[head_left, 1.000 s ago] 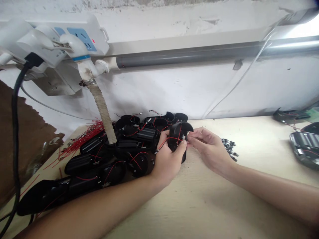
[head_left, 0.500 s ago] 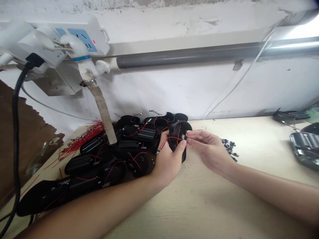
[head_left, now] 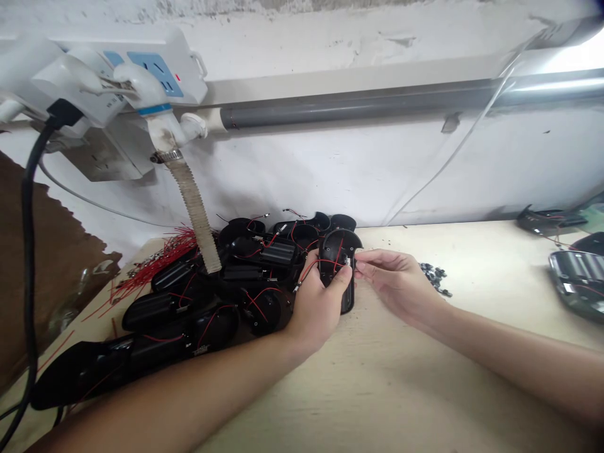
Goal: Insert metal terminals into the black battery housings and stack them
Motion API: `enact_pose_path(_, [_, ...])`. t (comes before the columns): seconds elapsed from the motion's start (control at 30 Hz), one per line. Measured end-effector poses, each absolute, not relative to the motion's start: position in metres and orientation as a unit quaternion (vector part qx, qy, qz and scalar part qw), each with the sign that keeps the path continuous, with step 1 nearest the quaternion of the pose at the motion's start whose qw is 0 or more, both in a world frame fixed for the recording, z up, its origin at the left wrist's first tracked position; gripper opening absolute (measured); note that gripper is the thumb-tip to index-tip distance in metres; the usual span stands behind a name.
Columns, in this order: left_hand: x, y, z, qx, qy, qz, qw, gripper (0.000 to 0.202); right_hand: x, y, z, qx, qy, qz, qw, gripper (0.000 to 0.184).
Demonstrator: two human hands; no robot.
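My left hand [head_left: 318,305] is wrapped round a black plastic housing [head_left: 338,250] with thin red wires, holding it upright just above the wooden bench [head_left: 425,371]. The thumb presses on its front near a small metal part. My right hand [head_left: 399,283] pinches at that same spot on the housing's right side; what sits between its fingertips is too small to make out. A heap of similar black housings with red wires [head_left: 221,296] lies directly to the left of my left hand.
A white power strip [head_left: 108,69] with plugs and a black cable [head_left: 28,251] hangs on the wall at upper left, with a ribbed hose [head_left: 195,214] running down into the heap. Loose red wires [head_left: 155,258] lie at left. Small dark parts [head_left: 435,277] and more housings [head_left: 573,277] lie right.
Both hands have shifted slightly lower and left with the housing. My right fingers have flattened and drawn closer against its side.
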State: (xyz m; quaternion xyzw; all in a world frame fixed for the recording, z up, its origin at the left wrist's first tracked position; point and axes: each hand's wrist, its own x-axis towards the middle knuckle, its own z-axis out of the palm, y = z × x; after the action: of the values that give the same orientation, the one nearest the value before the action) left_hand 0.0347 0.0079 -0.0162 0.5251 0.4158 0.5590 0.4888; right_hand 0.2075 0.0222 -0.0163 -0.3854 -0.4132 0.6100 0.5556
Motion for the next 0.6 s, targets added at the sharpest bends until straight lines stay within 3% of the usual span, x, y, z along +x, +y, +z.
enact_pose_path(0.6, [0.034,0.006,-0.007,0.447,0.368,0.555,0.597,0.023,0.205,0.016,-0.006,-0.347,-0.471,0.616,0.528,0.026])
